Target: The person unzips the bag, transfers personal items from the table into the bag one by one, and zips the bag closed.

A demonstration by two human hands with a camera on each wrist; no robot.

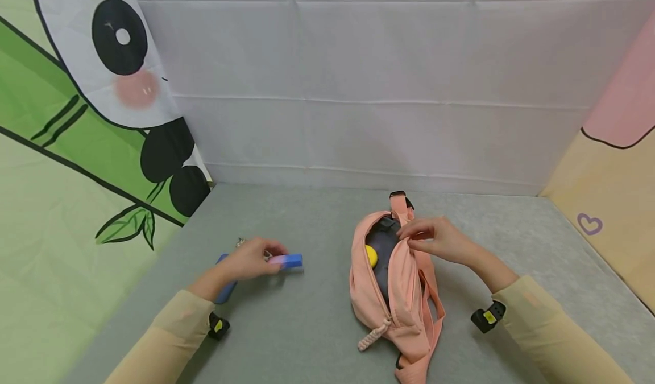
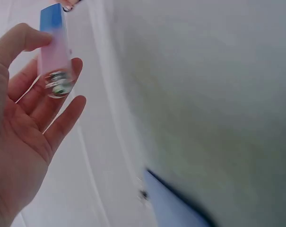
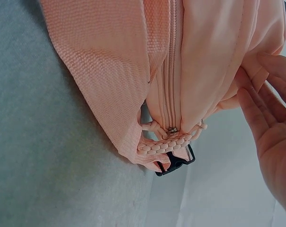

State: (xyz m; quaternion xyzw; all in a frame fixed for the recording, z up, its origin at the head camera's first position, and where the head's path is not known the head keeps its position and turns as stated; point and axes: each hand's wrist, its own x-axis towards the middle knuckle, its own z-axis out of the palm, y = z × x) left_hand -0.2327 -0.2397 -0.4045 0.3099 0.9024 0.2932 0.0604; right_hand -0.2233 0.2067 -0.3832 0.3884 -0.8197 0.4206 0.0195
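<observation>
My left hand (image 1: 253,260) pinches a small blue-and-pink stick-shaped item (image 1: 291,261) between thumb and fingers, above the table. In the left wrist view, that item fades from blue to pink, with a shiny, see-through lower end; its exact kind I cannot tell. A pink sling bag (image 1: 406,293) lies unzipped to the right, showing its dark grey lining and a round yellow object (image 1: 371,256) inside. With fingertips and thumb, my right hand (image 1: 440,239) grips the bag's right opening edge. Its fabric bunches at the fingers in the right wrist view.
A flat blue object (image 1: 225,294) lies partly hidden beneath the left forearm. Near that hand's far side is a small metallic thing (image 1: 240,241). The bag's strap (image 1: 432,310) and braided zipper pull (image 1: 373,335) lie on the grey table (image 1: 312,327). White cloth (image 1: 358,88) hangs behind.
</observation>
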